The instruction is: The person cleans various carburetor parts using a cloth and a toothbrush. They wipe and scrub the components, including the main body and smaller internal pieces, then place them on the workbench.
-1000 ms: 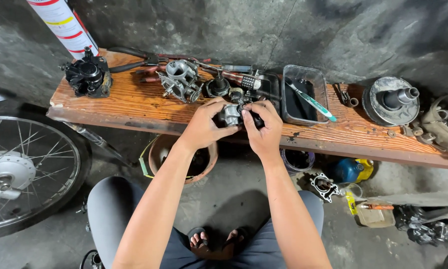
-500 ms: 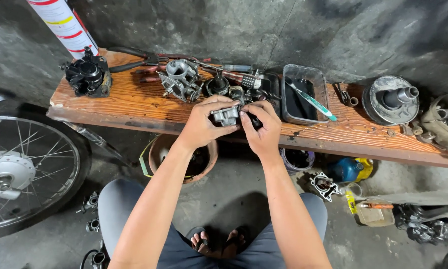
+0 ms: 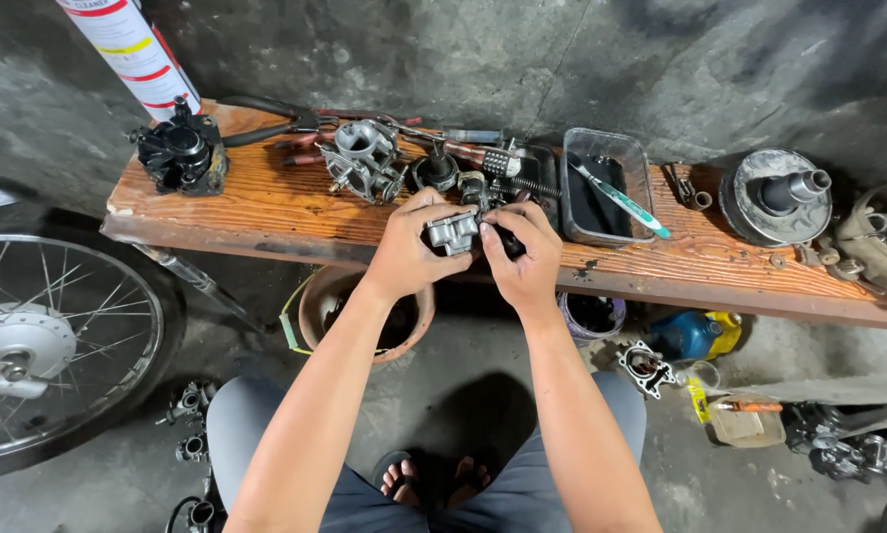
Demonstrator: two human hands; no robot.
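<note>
Head view: both hands (image 3: 468, 247) still grasp the small grey metal part (image 3: 451, 233), now lifted slightly above the surface (image 3: 266, 212).

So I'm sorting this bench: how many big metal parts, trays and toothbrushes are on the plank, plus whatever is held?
Black cast part: 1
Grey carburetor body: 1
Round drum part: 1
Small grey part held in both hands: 1
Clear tray: 1
Toothbrush: 1
Total: 6
</note>
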